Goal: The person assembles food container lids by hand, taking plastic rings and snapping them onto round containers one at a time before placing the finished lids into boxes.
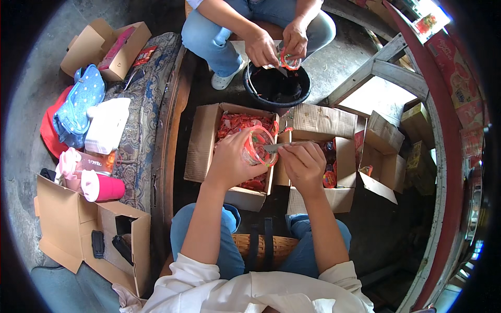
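Observation:
My left hand (228, 159) is wrapped round a clear plastic cup (251, 156) with a red rim, tilted so that its round end faces up and to the right. A knife (271, 148) is gripped in my right hand (305, 163), its blade lying across the cup near the rim. Whether the blade cuts into the plastic I cannot tell. Directly below is a cardboard box (201, 146) full of red plastic scraps (235, 124). Right of it, partly behind my right hand, a second cardboard box (345, 164) holds red and dark items.
Opposite me a seated person's hands (279, 46) work a blade on a similar red-rimmed cup above a black bucket (252, 86). At left, a patterned bench (138, 115) carries bags, a pink cup (109, 187) and open cartons. A wood-framed shelf (436, 151) stands at right.

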A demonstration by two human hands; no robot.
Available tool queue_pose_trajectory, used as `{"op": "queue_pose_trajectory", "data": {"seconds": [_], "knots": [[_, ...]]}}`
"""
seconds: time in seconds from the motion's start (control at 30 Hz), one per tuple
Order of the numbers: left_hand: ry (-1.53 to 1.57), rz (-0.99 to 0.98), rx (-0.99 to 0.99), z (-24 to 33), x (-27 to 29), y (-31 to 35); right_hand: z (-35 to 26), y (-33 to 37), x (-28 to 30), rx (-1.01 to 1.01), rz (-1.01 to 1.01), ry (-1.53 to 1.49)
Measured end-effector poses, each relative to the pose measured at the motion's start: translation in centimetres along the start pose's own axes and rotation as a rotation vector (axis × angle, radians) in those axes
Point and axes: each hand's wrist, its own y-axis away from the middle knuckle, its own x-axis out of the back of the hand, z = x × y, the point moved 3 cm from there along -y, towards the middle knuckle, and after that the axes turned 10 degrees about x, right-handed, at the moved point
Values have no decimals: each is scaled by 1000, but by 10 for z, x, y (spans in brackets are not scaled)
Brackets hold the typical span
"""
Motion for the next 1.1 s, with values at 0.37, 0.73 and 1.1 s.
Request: {"op": "queue_pose_trajectory", "data": {"seconds": [0.37, 0.73, 1.1], "knots": [[130, -114, 31, 14, 4, 0, -1, 6, -3, -20, -23, -60], [322, -211, 95, 5, -3, -1, -2, 6, -1, -29, -67, -110], [414, -253, 121, -1, -9, -1, -1, 11, -8, -143, -3, -165]]}}
